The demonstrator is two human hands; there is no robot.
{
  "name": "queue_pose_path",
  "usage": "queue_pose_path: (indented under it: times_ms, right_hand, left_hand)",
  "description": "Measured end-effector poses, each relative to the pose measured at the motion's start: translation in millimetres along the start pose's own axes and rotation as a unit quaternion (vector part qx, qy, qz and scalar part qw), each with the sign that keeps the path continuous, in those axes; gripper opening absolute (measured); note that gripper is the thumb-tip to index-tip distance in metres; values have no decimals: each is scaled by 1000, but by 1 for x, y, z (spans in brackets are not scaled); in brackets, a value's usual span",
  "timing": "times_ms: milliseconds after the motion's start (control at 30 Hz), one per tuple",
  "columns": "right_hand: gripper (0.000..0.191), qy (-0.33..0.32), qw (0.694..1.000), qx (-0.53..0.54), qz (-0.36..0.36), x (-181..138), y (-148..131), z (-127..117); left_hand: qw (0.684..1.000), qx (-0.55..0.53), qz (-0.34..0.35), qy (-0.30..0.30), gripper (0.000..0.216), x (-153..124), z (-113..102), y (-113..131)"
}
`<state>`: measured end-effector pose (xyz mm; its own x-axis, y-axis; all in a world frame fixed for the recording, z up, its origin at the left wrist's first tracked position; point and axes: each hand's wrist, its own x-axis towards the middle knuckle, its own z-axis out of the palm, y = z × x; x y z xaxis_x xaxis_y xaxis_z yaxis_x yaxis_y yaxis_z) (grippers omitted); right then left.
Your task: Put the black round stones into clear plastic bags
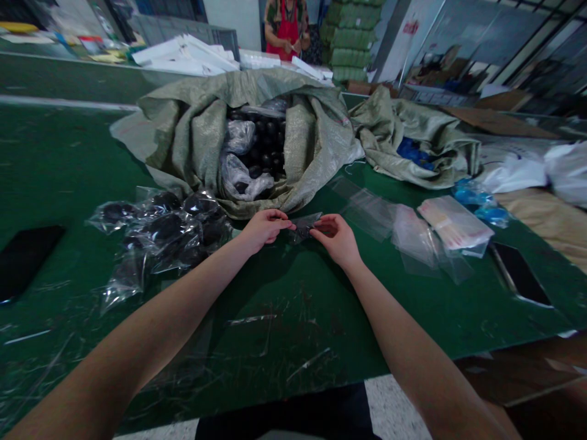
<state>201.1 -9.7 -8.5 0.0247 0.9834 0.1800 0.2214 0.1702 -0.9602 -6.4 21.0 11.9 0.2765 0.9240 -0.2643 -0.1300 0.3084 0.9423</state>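
Note:
Between my two hands is a small clear plastic bag (303, 227) with something dark inside. Its left edge is pinched in the fingers of my left hand (266, 231), and my right hand (338, 240) grips the right edge between thumb and fingers. Just behind them an open woven sack (316, 153) holds many round black pieces (266, 137) and some crumpled clear plastic. Left of my left hand lies a pile of clear bags with black pieces (167, 229) in them. Flat empty-looking clear bags (373, 211) are spread to the right of my right hand.
A stack of clear bags (452, 223) and a phone (520, 274) lie at the right. Another dark phone (28, 256) is at the far left. A second sack (435, 137) holds blue pieces. Across the green table (284, 342), a person in a red apron (285, 33) stands behind.

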Motion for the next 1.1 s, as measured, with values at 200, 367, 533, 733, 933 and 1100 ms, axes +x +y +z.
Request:
queue_pose_path:
  times_ms: [200, 367, 533, 733, 933, 1100]
  right_hand:
    - [35, 2, 1000, -23, 8, 0, -3, -2]
    - [35, -2, 1000, -22, 2, 1, 0, -4]
    - [34, -7, 999, -28, -16, 1, 1, -5]
    - [31, -24, 998, -47, -19, 1, 0, -6]
    - [25, 5, 1000, 2, 21, 4, 3, -5]
    - [23, 22, 999, -22, 29, 5, 8, -6]
  left_hand:
    - [1000, 12, -11, 3, 20, -1, -2, 1]
    - [999, 45, -15, 2, 20, 1, -2, -1]
    - [998, 54, -13, 5, 19, -1, 1, 1]
    - [997, 74, -18, 23, 26, -3, 3, 3]
    - [996, 88, -16, 27, 26, -1, 2, 0]
    - [991, 127, -20, 40, 26, 0, 4, 1]
